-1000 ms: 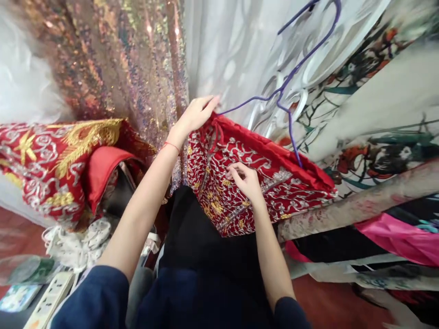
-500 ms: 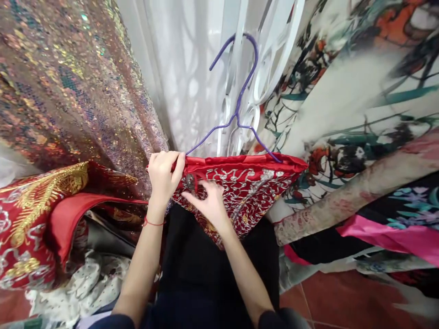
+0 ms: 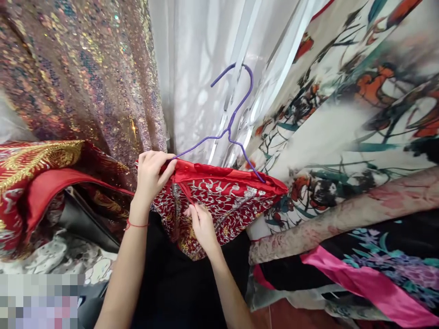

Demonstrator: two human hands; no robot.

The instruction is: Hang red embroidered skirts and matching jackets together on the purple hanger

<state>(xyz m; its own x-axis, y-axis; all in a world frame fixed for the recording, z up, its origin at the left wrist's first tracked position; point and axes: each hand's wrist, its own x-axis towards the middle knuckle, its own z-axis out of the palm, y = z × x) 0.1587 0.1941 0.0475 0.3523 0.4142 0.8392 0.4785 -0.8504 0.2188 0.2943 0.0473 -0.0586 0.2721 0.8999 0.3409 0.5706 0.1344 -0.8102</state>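
Observation:
A red embroidered garment (image 3: 222, 201), with silver and gold stitching and a plain red waistband, hangs from a purple wire hanger (image 3: 229, 130). My left hand (image 3: 152, 176) is closed around the left end of the waistband, close to the hanger's left arm. Lower down, in front of the embroidery, my right hand (image 3: 202, 224) pinches a thin red drawstring (image 3: 186, 191) that runs down from the band. The hanger's right arm dips behind the band's edge. Its hook stands free above.
Sequined fabric (image 3: 103, 68) hangs at the left, above another red and gold garment (image 3: 51, 178). White curtains (image 3: 195, 68) fill the back. On the right are floral cloth (image 3: 325, 132), a rolled patterned fabric (image 3: 308, 228) and black cloth with a pink band (image 3: 360, 278).
My right hand has moved down from the waistband and now pulls the red drawstring taut. Hanger and garment have shifted slightly left and tilted, the right end lower.

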